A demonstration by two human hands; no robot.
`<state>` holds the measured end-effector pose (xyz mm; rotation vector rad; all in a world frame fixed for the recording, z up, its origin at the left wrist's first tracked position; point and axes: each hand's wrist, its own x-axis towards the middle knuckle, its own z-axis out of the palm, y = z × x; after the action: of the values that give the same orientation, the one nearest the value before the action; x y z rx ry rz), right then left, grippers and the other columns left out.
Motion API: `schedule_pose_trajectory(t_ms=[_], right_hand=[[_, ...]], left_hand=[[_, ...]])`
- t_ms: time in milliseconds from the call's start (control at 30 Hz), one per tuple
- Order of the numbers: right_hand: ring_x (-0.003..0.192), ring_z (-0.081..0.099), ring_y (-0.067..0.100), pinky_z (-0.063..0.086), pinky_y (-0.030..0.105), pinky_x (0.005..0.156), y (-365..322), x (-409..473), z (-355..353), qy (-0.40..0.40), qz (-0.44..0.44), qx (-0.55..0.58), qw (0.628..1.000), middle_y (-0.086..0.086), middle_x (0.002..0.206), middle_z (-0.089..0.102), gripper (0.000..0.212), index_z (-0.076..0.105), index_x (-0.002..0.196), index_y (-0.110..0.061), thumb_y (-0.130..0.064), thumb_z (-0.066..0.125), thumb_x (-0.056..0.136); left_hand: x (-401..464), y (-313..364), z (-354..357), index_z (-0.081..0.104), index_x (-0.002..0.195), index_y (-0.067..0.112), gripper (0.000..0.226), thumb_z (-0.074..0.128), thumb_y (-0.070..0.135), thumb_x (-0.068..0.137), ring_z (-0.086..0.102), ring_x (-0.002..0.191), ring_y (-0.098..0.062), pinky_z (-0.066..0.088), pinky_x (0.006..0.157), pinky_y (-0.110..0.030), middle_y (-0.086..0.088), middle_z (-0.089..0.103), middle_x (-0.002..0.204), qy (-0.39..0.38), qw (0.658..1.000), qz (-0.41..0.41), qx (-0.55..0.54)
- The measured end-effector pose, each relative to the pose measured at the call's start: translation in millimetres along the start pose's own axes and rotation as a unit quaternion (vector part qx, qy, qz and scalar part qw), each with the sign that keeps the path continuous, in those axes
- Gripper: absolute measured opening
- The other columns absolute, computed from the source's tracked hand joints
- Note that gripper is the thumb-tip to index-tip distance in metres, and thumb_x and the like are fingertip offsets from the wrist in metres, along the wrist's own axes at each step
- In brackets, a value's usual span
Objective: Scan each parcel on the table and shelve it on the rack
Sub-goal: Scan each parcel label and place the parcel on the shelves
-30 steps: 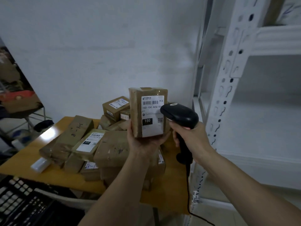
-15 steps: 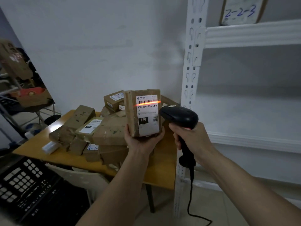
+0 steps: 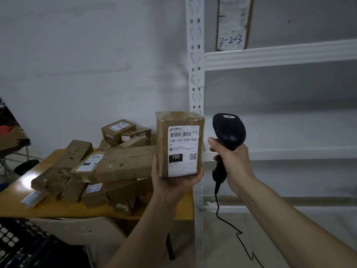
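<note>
Scanner [image 3: 229, 130] now clear of parcel [image 3: 179, 144] between hands.

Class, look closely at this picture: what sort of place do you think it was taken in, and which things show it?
Probably a parcel depot's sorting room: labelled parcels piled on a table, a barcode scanner in one hand, a white rack tagged 2-2-3.

Left hand [image 3: 174, 182]: bare — no glove, ring or watch visible.
Right hand [image 3: 232, 163]: bare — no glove or ring visible.
Forearms: uncovered to the frame edge; no sleeve in view.
</note>
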<state>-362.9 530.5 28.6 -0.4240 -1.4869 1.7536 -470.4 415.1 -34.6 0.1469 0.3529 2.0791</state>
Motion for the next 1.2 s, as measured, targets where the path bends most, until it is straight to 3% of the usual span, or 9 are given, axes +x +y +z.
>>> schedule_pose_trajectory(t_ms=[233, 367, 533, 633, 733, 867, 933, 1033, 1200], right_hand=[[0.081, 0.066, 0.01, 0.052, 0.029, 0.068, -21, -23, -22, 0.003, 0.001, 0.002, 1.0, -0.007, 0.085, 0.075, 0.029, 0.071, 0.101, -0.021, -0.026, 0.08, 0.074], [0.077, 0.069, 0.008, 0.053, 0.026, 0.063, -34, -22, -35, -0.032, -0.013, 0.005, 0.999, -0.003, 0.091, 0.076, 0.033, 0.072, 0.099, -0.021, -0.025, 0.082, 0.068], [0.091, 0.073, 0.015, 0.055, 0.021, 0.064, -50, -6, -55, -0.055, -0.018, 0.015, 0.998, 0.002, 0.099, 0.077, 0.036, 0.072, 0.105, -0.014, -0.012, 0.082, 0.07], [0.092, 0.073, 0.016, 0.058, 0.023, 0.065, -61, 9, -72, -0.026, -0.012, 0.025, 0.999, 0.001, 0.098, 0.077, 0.032, 0.07, 0.105, -0.013, -0.004, 0.078, 0.075], [0.089, 0.074, 0.016, 0.058, 0.025, 0.062, -75, 25, -89, -0.007, -0.029, 0.032, 0.999, 0.0, 0.096, 0.077, 0.032, 0.069, 0.106, -0.012, -0.002, 0.077, 0.077], [0.088, 0.074, 0.015, 0.056, 0.022, 0.061, -101, 53, -108, 0.012, -0.074, 0.061, 0.995, 0.001, 0.096, 0.077, 0.028, 0.071, 0.102, -0.014, -0.003, 0.077, 0.077], [0.089, 0.074, 0.016, 0.057, 0.023, 0.064, -115, 70, -117, 0.011, -0.095, 0.063, 0.993, 0.001, 0.097, 0.077, 0.028, 0.071, 0.103, -0.014, -0.004, 0.077, 0.077], [0.088, 0.073, 0.014, 0.054, 0.025, 0.063, -134, 96, -129, 0.03, -0.115, 0.032, 0.992, -0.001, 0.096, 0.077, 0.029, 0.071, 0.105, -0.017, -0.011, 0.079, 0.077], [0.08, 0.069, 0.008, 0.049, 0.02, 0.058, -155, 134, -141, 0.067, -0.141, -0.004, 0.988, -0.003, 0.096, 0.076, 0.039, 0.068, 0.11, -0.017, -0.022, 0.083, 0.074]], left_hand=[[-14, -23, 19, 0.058, 0.135, 0.017, 0.07, 0.051, 0.066, 0.086, 0.046, 0.13, -0.046, 0.036, 0.105, -0.062, -0.023, 0.051, 0.142, -0.028, 0.996, -0.058, 0.067], [-14, -24, 38, 0.063, 0.127, 0.009, 0.075, 0.073, 0.059, 0.072, 0.046, 0.127, -0.054, 0.036, 0.103, -0.066, -0.031, 0.05, 0.138, -0.068, 0.988, -0.096, 0.098], [2, -30, 74, 0.069, 0.12, 0.007, 0.076, 0.075, 0.063, 0.069, 0.055, 0.117, -0.053, 0.043, 0.096, -0.066, -0.032, 0.058, 0.129, 0.027, 0.979, -0.12, 0.165], [24, -37, 99, 0.069, 0.117, 0.011, 0.05, 0.071, 0.048, 0.083, 0.066, 0.104, -0.043, 0.054, 0.085, -0.058, -0.023, 0.068, 0.115, 0.142, 0.968, 0.002, 0.208], [48, -50, 129, 0.066, 0.121, 0.019, 0.029, 0.055, 0.033, 0.099, 0.068, 0.105, -0.033, 0.054, 0.09, -0.054, -0.011, 0.073, 0.111, 0.13, 0.94, 0.138, 0.283], [62, -66, 175, 0.06, 0.129, 0.028, 0.055, 0.043, 0.064, 0.091, 0.063, 0.117, -0.026, 0.048, 0.099, -0.051, -0.004, 0.069, 0.122, -0.018, 0.915, 0.187, 0.358], [69, -70, 191, 0.052, 0.136, 0.035, 0.066, 0.057, 0.068, 0.079, 0.058, 0.123, -0.021, 0.042, 0.105, -0.049, 0.004, 0.065, 0.128, -0.077, 0.855, 0.204, 0.471], [88, -73, 213, 0.043, 0.141, 0.034, 0.078, 0.073, 0.045, 0.07, 0.059, 0.119, -0.013, 0.043, 0.106, -0.045, 0.011, 0.064, 0.128, -0.054, 0.762, 0.255, 0.593], [121, -77, 269, 0.03, 0.142, 0.03, 0.098, 0.079, 0.043, 0.058, 0.063, 0.105, -0.013, 0.05, 0.091, -0.03, 0.001, 0.06, 0.124, 0.066, 0.734, 0.364, 0.569]])
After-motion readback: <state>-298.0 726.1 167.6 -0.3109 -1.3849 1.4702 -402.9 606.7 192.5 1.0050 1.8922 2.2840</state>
